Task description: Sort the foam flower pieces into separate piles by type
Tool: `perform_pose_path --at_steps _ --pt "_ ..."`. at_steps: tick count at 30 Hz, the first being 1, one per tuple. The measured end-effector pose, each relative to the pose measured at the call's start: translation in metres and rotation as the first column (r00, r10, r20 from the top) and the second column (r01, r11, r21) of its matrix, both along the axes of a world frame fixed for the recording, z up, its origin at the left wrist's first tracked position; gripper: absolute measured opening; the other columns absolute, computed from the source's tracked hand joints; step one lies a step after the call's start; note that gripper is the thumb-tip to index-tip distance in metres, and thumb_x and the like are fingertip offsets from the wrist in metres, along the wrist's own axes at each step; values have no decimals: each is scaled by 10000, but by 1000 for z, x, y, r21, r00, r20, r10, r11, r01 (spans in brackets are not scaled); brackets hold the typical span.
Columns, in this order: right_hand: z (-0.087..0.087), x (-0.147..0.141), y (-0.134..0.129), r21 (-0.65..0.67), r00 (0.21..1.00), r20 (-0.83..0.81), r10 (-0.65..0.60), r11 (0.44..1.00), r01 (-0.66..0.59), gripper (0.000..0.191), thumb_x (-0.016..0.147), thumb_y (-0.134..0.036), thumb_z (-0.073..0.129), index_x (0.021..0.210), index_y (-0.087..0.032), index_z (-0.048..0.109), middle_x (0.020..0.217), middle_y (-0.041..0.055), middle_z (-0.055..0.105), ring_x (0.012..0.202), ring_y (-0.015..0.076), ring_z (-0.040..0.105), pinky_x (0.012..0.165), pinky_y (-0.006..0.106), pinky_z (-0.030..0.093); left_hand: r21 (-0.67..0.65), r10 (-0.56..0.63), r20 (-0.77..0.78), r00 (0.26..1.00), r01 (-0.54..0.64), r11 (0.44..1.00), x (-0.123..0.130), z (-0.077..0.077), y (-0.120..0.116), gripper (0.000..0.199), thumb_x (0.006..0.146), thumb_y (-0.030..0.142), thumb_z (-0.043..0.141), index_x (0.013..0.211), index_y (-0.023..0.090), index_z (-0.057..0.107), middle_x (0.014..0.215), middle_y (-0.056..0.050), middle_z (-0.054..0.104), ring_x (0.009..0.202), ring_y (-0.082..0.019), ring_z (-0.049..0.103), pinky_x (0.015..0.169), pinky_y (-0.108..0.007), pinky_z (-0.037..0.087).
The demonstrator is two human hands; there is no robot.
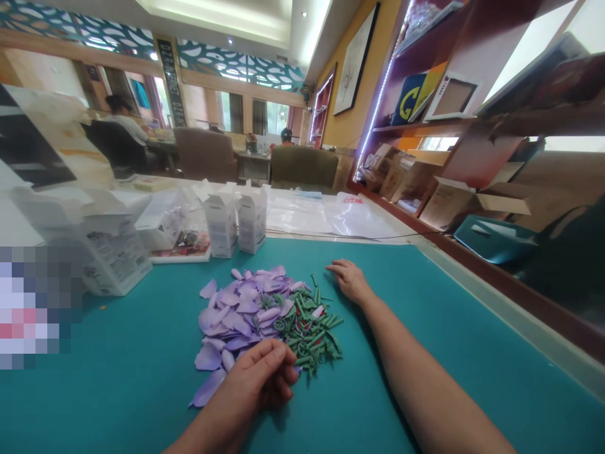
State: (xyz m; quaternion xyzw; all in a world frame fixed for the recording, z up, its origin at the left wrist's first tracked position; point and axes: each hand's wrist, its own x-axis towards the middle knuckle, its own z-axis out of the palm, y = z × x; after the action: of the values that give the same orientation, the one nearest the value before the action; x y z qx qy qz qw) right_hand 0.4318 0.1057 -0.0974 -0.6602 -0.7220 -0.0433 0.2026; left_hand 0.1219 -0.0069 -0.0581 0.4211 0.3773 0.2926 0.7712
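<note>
A heap of lilac plastic petals (239, 309) lies on a teal mat (151, 372). Green plastic stems and leaf-like pieces (314, 337) are piled against its right side, with a few red bits among them. My left hand (267, 375) is at the near edge of both piles, its fingers curled with thumb and forefinger together. A small purple bit shows by its fingertips, but whether it is held cannot be made out. Beyond the green pile, to the right, my right hand (348, 279) reaches low over the mat, fingers stretched out and nothing visible in them.
Two white cartons (252, 221) stand upright behind the petals. A larger open white box (113, 252) is at the left. Clear plastic sheeting (326, 217) covers the far table. Shelves with cardboard boxes (447, 202) line the right. People sit at desks in the background.
</note>
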Motion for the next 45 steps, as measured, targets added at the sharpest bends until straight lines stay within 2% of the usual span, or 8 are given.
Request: perform_pose_path --at_steps 4,6,17,22,26,30,37,45 --pt "2 -23 -1 -22 982 62 179 984 -178 389 890 -137 411 1143 -297 659 1291 23 580 1256 224 419 1051 405 320 -10 -2 10 1000 3 1000 0 -3 -1 357 710 505 682 755 161 598 645 6 626 523 -79 516 515 -194 351" --pt "1 -29 -2 -68 974 85 212 976 -207 409 869 -112 413 1132 -301 664 1257 11 608 1237 226 437 1047 415 318 -10 1 6 1000 -1 1000 -1 -4 -1 347 720 498 677 756 163 597 646 6 626 525 -80 517 515 -194 353" --pt "6 1 -12 -89 998 64 10 996 -4 283 830 -164 507 1024 -258 691 1117 33 680 1115 205 528 994 355 347 8 -10 3 1000 10 1000 0 -1 -1 358 699 510 690 751 166 604 653 4 627 532 -83 515 517 -195 351" --pt "16 0 -17 -103 997 46 -62 992 66 270 811 -157 541 1019 -237 693 1170 56 648 1124 215 510 938 326 370 16 -13 -27 1000 13 1000 0 1 -2 364 692 517 688 750 167 604 656 3 622 533 -89 515 517 -200 350" --pt "32 -2 -24 -172 994 19 -110 979 112 232 822 -190 516 946 -214 710 976 64 705 904 196 602 765 272 418 23 -21 -17 1000 21 1000 1 4 -3 351 689 500 692 733 163 606 643 3 615 527 -89 509 515 -201 348" --pt "40 -11 -30 -274 994 -2 -110 956 106 169 749 -167 574 819 -204 723 797 34 713 741 171 613 627 236 393 30 -20 -3 1000 20 999 2 6 -4 342 683 488 700 724 161 610 638 3 618 523 -85 515 506 -194 345" --pt "36 -41 -33 -352 997 -24 -69 934 56 155 755 -163 567 832 -204 695 775 12 685 703 137 573 609 220 356 31 -17 31 999 16 999 2 1 -4 372 651 505 720 718 159 602 617 -1 620 496 -87 515 481 -192 343" --pt "37 -51 -41 -423 997 -68 -43 906 11 105 707 -140 592 757 -195 665 720 -6 649 661 119 543 566 205 338 39 -30 23 999 30 999 4 0 -3 411 623 533 728 713 156 591 609 -3 617 487 -86 507 486 -198 340"
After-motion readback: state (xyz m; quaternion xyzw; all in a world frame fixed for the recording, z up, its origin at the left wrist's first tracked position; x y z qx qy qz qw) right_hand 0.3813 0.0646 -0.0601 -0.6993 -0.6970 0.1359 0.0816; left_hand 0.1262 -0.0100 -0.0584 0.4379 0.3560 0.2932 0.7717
